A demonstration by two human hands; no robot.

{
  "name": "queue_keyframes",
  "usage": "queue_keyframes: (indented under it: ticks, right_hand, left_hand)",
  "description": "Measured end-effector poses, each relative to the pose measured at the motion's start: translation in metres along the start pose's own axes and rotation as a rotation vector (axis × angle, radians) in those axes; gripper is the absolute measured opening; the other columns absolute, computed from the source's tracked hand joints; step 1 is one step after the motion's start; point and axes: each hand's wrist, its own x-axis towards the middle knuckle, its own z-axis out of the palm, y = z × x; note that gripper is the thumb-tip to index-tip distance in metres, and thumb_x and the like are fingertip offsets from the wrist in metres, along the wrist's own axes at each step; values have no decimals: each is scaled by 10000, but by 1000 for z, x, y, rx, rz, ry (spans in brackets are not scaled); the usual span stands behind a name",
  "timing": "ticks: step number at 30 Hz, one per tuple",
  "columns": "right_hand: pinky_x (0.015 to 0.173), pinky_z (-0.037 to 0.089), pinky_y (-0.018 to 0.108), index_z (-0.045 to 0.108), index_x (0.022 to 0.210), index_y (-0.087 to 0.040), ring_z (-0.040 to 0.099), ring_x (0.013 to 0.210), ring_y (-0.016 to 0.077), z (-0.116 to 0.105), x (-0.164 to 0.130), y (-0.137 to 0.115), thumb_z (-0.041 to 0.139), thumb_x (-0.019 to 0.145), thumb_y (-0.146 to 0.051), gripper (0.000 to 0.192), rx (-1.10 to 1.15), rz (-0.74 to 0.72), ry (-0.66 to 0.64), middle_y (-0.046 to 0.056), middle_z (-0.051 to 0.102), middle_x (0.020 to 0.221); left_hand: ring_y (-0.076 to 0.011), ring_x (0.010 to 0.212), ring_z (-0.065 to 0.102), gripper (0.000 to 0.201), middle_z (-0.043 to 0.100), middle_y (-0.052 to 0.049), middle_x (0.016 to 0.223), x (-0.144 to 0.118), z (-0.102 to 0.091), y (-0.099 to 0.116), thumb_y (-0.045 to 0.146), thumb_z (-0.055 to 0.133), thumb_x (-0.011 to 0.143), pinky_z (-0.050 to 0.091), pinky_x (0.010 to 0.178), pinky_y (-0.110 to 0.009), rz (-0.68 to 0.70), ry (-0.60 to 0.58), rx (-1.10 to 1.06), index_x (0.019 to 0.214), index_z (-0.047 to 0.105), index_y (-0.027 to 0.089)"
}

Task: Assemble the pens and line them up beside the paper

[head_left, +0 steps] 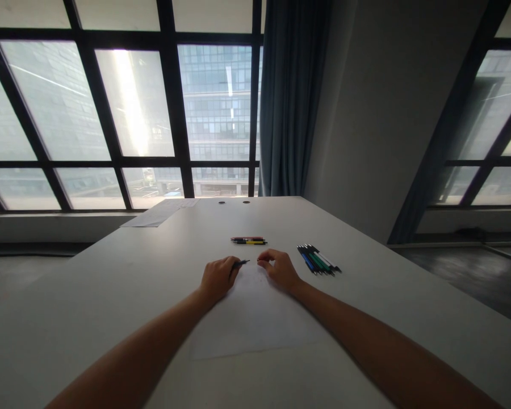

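My left hand (217, 278) is closed around a dark pen (241, 263), whose narrow end points right. Facing it across a small gap, my right hand (283, 272) has thumb and fingers pinched together. A tiny dark piece shows at those fingertips, too small to name. Both hands rest near the far edge of a white sheet of paper (255, 326). Just beyond them lie a few pens (249, 241), one with a yellow part. Right of my right hand, several blue, green and white pens (318, 260) lie side by side at a slant.
The long white table (136, 301) stretches away toward large windows. Printed sheets (151, 215) lie at its far left edge. Two round dark discs (234, 202) are set at the far end. A blue curtain (292, 102) and a grey wall stand behind, to the right.
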Motion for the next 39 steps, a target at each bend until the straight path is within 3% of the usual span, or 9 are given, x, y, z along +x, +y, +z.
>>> queue_keyframes:
  ticks: [5, 12, 22, 31, 39]
  right_hand:
    - [718, 505, 291, 668, 791, -169, 619, 704, 152, -1, 1, 4, 634, 733, -125, 80, 11, -105, 70, 35, 680, 823]
    - [721, 542, 306, 691, 819, -165, 658, 688, 167, 1, 1, 6, 624, 755, -147, 94, 41, -16, 47, 49, 712, 789]
    - [678, 527, 269, 697, 828, -163, 630, 703, 147, 1, 2, 9, 564, 774, -133, 147, 13, -114, 71, 50, 682, 843]
    - [728, 472, 277, 694, 784, -159, 610, 731, 166, -20, 11, 46, 572, 742, -35, 179, -432, 46, -22, 65, 685, 848]
    - [861, 436, 326, 732, 894, -180, 614, 937, 228, -19, 9, 48, 561, 796, -59, 230, -554, 42, -50, 89, 694, 966]
  left_hand:
    - [-195, 842, 683, 218, 737, -47, 986, 1, -2, 1, 323, 472, 957, 456, 693, -263, -5, -21, -12, 1023, 644, 208]
    - [-195, 842, 680, 224, 735, -51, 990, 1, -2, 1, 324, 472, 953, 453, 690, -265, -22, -40, 0, 1020, 652, 209]
    - [-206, 856, 682, 229, 734, -50, 1008, 1, -1, 2, 322, 469, 955, 457, 695, -277, -29, -75, 21, 1024, 658, 214]
    - [-202, 858, 677, 237, 731, -44, 993, 1, 2, 0, 326, 459, 953, 461, 710, -276, -28, -88, 7, 1032, 659, 226]
    - [-201, 856, 680, 222, 732, -40, 982, 1, 2, 0, 319, 468, 953, 456, 702, -276, -25, -82, 11, 1025, 658, 228]
